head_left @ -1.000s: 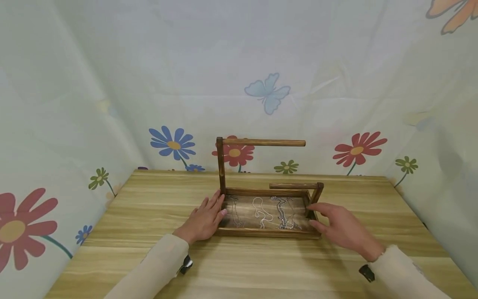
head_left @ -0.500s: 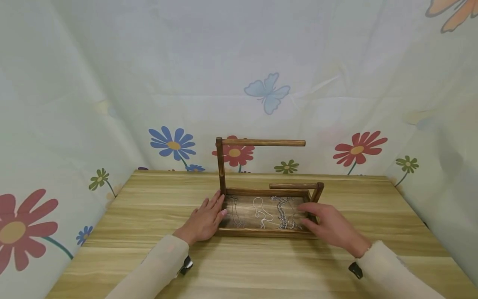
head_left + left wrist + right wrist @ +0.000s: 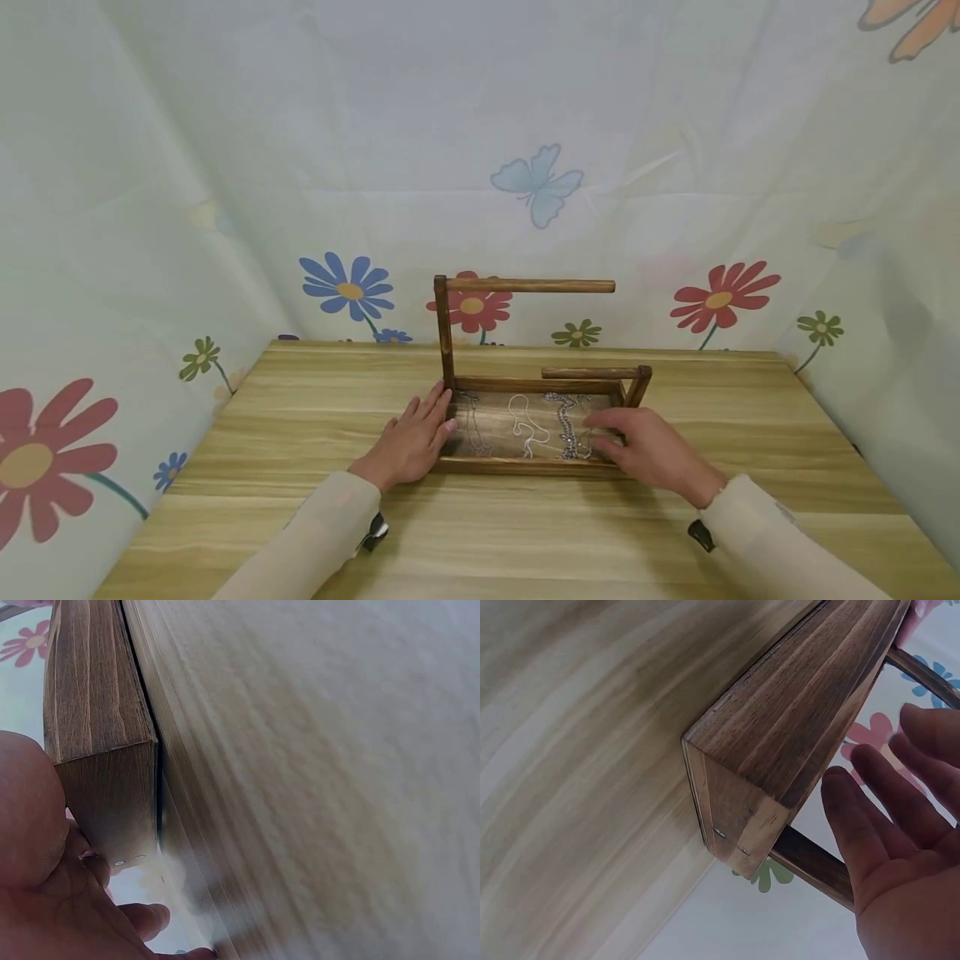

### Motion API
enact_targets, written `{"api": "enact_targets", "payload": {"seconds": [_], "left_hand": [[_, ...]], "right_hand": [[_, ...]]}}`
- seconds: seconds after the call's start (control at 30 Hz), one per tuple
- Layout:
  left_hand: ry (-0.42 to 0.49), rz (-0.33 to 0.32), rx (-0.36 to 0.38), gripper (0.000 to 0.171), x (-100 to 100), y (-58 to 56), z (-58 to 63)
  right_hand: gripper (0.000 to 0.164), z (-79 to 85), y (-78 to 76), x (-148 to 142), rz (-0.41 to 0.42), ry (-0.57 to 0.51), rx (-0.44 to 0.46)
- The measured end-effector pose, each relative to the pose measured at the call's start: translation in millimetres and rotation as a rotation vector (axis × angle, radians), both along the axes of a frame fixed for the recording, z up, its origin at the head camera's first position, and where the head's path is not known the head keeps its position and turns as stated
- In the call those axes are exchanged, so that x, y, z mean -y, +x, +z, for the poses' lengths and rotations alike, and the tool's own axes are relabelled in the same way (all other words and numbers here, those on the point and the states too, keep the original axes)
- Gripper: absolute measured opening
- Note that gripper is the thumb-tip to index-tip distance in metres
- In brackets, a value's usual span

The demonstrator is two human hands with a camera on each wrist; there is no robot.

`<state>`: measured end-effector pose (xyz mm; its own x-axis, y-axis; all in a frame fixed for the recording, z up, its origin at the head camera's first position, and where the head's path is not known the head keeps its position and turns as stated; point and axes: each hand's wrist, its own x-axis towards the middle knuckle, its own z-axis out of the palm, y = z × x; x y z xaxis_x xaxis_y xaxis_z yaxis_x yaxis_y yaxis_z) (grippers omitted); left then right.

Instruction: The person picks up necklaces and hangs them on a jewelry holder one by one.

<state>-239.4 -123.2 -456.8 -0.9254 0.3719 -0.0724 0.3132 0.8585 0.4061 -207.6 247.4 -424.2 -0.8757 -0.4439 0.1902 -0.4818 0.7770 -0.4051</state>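
Note:
A dark brown wooden tray [image 3: 525, 467] stands on the table, with several necklaces laid inside. A thin chain [image 3: 474, 425] lies at its left, a pale necklace [image 3: 528, 429] in the middle, a chunky silver chain [image 3: 566, 421] towards the right. My left hand [image 3: 405, 442] lies with extended fingers against the tray's left end. My right hand [image 3: 656, 454] reaches over the right end, thumb and forefinger apart beside the silver chain. In the right wrist view the fingers [image 3: 866, 825] look loosely bent above the rim with nothing between them.
From the tray's left end rises a tall post [image 3: 445, 333] carrying a long crossbar [image 3: 532, 286]. A shorter post [image 3: 637, 387] with a lower crossbar [image 3: 588, 373] stands at the right end, just behind the right hand. The flower-printed backdrop [image 3: 375, 167] meets the table's far edge.
My right hand has slid left from the tray's right wall and short post to above the necklaces at that end. The left hand and the tray have stayed put.

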Motion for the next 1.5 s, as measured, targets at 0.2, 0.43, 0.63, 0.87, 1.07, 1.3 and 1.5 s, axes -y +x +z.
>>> {"api": "enact_targets", "payload": {"seconds": [0.2, 0.43, 0.63, 0.87, 1.07, 1.3, 1.5], "left_hand": [[0.000, -0.002, 0.007, 0.063, -2, -0.1, 0.3], [0.002, -0.002, 0.005, 0.064, -3, -1.8, -1.3], [0.006, 0.002, 0.004, 0.064, -3, -2.8, -1.2], [0.026, 0.000, 0.013, 0.064, -2, -2.9, 0.4], [0.041, 0.006, 0.026, 0.064, -1, -3.2, 2.2], [0.029, 0.013, 0.029, 0.064, -1, -3.3, 0.3], [0.030, 0.012, 0.027, 0.064, -1, -2.5, -1.9]], "right_hand": [[0.017, -0.6, -3.9, 2, 0.045, 0.066, 0.009], [0.015, -1.2, -10.8, 2, 0.111, 0.163, 0.003], [0.015, 0.5, -19.7, 2, 0.156, 0.212, 0.030], [0.012, 0.7, -29.8, 5, 0.202, 0.271, 0.046], [0.016, -3.8, -37.6, 10, 0.157, 0.322, 0.040], [0.021, -8.8, -40.0, 13, 0.145, 0.326, 0.094], [0.026, -11.4, -39.2, 13, 0.125, 0.348, 0.154]]}}
